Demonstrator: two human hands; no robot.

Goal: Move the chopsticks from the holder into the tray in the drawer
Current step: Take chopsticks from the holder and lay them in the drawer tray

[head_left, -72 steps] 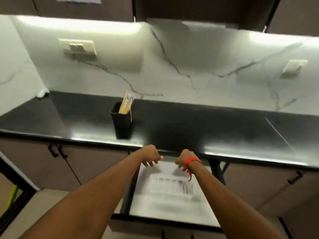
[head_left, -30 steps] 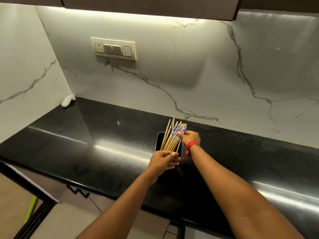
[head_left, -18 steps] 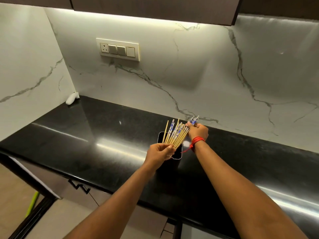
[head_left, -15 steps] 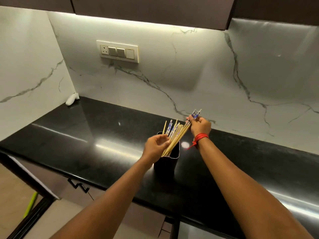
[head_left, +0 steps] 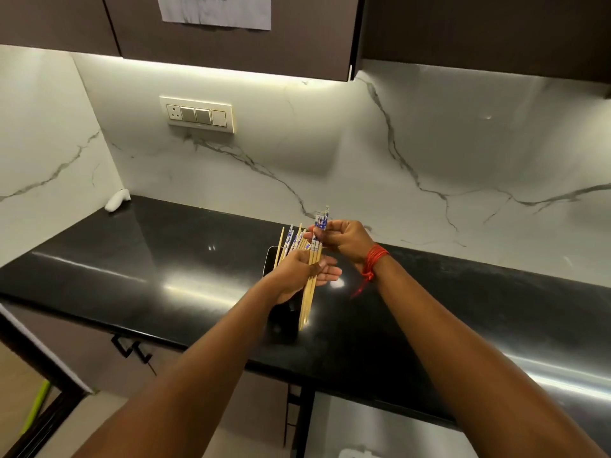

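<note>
My right hand [head_left: 344, 241], with a red thread on its wrist, is shut on a small bunch of wooden chopsticks [head_left: 310, 292] with blue-patterned tops. The bunch hangs clear of the holder, tips pointing down. My left hand [head_left: 292, 276] lies over the black holder [head_left: 281, 320] with its fingers stretched out behind the lifted bunch. Several more chopsticks [head_left: 288, 242] stand in the holder, which is mostly hidden by my left hand. At the bottom edge, the open drawer [head_left: 380, 424] shows its pale inside and a corner of the tray [head_left: 358, 453].
The black countertop [head_left: 165, 259] runs left to right under a marble backsplash. A small white object [head_left: 117, 200] lies in the back left corner. A switch plate [head_left: 198, 114] is on the wall, and dark upper cabinets [head_left: 231, 44] hang overhead.
My right hand has pulled a few chopsticks up and fully out of the holder. My left hand has let go of the holder's side and spread its fingers.
</note>
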